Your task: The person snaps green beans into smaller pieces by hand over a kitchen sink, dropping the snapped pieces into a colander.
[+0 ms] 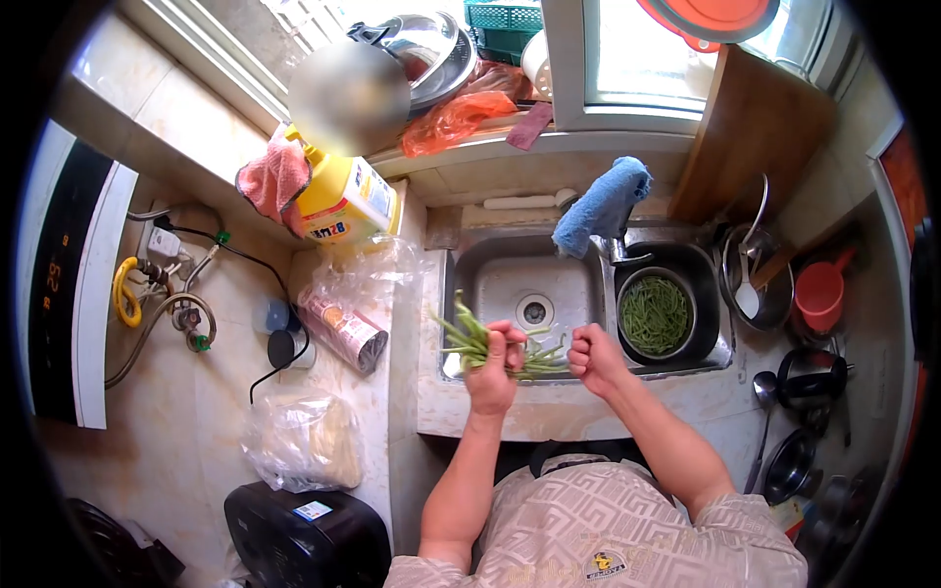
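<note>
My left hand (492, 367) is closed around a bunch of long green beans (469, 338), whose ends stick out on both sides of the fist. It is over the front edge of the sink's left basin (510, 265). Close by on the right, my right hand (596, 355) is closed in a pinch near the beans' right ends. What lies inside its fingers is hidden. A round metal pot (627, 343) filled with more green beans (655, 314) sits in the right basin.
A blue cloth (603, 208) hangs over the faucet (627, 257). Left of the sink are a yellow pump bottle (348, 196), a pink printed package (343, 328) and a clear plastic bag (304, 441). A cutting board (750, 137), a red dipper (821, 294) and pans stand on the right.
</note>
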Available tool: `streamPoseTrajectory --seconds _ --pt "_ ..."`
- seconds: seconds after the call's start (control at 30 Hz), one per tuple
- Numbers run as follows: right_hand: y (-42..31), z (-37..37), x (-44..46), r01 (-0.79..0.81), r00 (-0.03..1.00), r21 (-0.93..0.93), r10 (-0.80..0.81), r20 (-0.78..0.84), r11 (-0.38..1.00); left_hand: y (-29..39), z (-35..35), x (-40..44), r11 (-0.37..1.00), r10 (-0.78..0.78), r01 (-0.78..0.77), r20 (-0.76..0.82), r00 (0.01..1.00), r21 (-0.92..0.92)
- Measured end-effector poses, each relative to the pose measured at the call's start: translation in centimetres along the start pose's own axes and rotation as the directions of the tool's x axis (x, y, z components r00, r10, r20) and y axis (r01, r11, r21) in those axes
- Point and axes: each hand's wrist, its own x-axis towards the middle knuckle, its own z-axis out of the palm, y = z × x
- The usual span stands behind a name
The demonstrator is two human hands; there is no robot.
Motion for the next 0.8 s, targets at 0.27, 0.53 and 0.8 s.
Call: streamPoseTrajectory --seconds 0.27,0.53,0.8 --pt "-4.1 4.4 -2.4 0.11 0.957 -0.44 0.025 0.29 0.891 1.4 0.0 0.9 0.952 -0.303 0.296 0.078 0.95 0.08" --pt "-4.3 5.6 -3.3 0.226 0.923 -0.736 0.1 0.37 0.638 1.1 0.9 1.1 0.905 -0.332 0.285 0.104 0.938 0.317" --pt "-2.4 4.8 -3.0 0.367 0.93 -0.886 -0.133 0.343 0.283 2.3 0.3 1.8 0.973 -0.204 0.203 -0.007 0.979 0.105"
